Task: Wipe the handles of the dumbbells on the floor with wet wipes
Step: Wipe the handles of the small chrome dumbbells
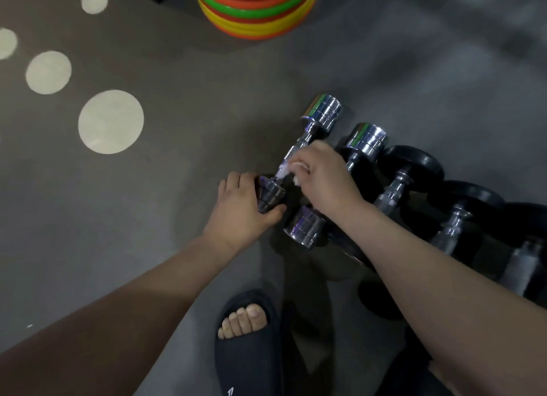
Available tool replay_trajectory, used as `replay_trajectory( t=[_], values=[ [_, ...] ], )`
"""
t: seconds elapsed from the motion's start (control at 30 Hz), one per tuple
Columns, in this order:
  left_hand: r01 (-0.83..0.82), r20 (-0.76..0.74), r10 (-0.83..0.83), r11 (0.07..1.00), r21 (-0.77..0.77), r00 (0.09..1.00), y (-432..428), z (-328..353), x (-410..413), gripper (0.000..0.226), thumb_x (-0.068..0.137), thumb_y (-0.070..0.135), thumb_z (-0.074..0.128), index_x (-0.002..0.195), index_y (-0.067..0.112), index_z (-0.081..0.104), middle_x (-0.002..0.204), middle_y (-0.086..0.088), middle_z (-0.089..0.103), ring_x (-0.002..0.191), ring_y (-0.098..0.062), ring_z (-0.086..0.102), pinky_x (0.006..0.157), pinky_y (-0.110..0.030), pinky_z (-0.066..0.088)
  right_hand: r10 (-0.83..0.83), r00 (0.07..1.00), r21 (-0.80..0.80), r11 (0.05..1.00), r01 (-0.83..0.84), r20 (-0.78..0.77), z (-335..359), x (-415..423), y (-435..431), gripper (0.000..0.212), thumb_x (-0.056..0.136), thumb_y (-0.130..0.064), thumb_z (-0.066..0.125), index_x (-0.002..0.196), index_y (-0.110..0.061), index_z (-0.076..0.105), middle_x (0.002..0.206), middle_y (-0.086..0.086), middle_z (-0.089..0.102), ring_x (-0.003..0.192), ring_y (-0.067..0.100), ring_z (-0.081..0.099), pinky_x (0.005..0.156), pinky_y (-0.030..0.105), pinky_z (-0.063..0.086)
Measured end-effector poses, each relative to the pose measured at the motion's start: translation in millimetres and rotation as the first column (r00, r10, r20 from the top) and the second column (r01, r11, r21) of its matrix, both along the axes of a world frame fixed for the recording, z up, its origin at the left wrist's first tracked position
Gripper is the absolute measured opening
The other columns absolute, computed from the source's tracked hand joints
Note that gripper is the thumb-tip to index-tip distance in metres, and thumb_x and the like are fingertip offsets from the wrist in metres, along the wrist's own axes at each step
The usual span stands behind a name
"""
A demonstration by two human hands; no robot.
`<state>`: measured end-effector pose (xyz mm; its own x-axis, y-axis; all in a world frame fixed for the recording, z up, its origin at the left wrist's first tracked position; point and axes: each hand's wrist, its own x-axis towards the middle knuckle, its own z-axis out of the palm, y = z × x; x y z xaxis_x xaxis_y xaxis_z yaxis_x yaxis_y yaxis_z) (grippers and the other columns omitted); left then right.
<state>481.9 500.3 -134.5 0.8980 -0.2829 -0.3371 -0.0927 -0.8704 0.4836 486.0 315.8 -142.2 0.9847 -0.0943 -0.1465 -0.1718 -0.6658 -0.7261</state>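
Observation:
A chrome dumbbell (321, 114) lies slanted on the grey floor, leftmost in a row of dumbbells. My left hand (236, 206) grips its near end weight (270, 194). My right hand (322, 176) holds a white wet wipe (285, 170) pinched around the lower part of its handle (296, 151). A second chrome dumbbell (365, 139) lies just to the right, partly hidden under my right wrist. Black rubber dumbbells (411, 164) follow further right.
A stack of coloured weight plates (254, 10) stands at the top centre. White circles (111, 121) mark the floor at left. My foot in a dark slide sandal (245, 336) is planted near the bottom centre, close to the dumbbells.

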Motion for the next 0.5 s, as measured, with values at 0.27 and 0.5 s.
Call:
replay_trajectory(
  t=[0.27, 0.5],
  values=[
    [-0.077, 0.098, 0.086, 0.992, -0.097, 0.991, 18, 10, 12, 0.057, 0.082, 0.046, 0.066, 0.130, 0.020, 0.050, 0.122, -0.003, 0.050, 0.119, -0.025, 0.049, 0.101, -0.028, 0.036, -0.308, 0.951, 0.005, 0.951, 0.308, 0.021, 3, 22, -8, 0.014, 0.095, -0.021, 0.055, 0.091, -0.020, 0.068, 0.091, -0.003, 0.067, 0.084, 0.015, 0.062, 0.075, 0.037, 0.053],
    [-0.121, 0.146, 0.114, 0.992, 0.037, 0.983, 17, -4, 25, 0.053, 0.079, 0.040, 0.075, 0.118, 0.009, 0.059, 0.114, -0.015, 0.051, 0.110, -0.036, 0.045, 0.098, -0.032, 0.031, -0.369, 0.926, 0.121, 0.926, 0.358, 0.082, 8, 60, 29, 0.013, 0.087, -0.004, 0.058, 0.084, -0.008, 0.071, 0.070, -0.022, 0.055, 0.077, 0.006, 0.058, 0.069, 0.005, 0.036]
  ],
)
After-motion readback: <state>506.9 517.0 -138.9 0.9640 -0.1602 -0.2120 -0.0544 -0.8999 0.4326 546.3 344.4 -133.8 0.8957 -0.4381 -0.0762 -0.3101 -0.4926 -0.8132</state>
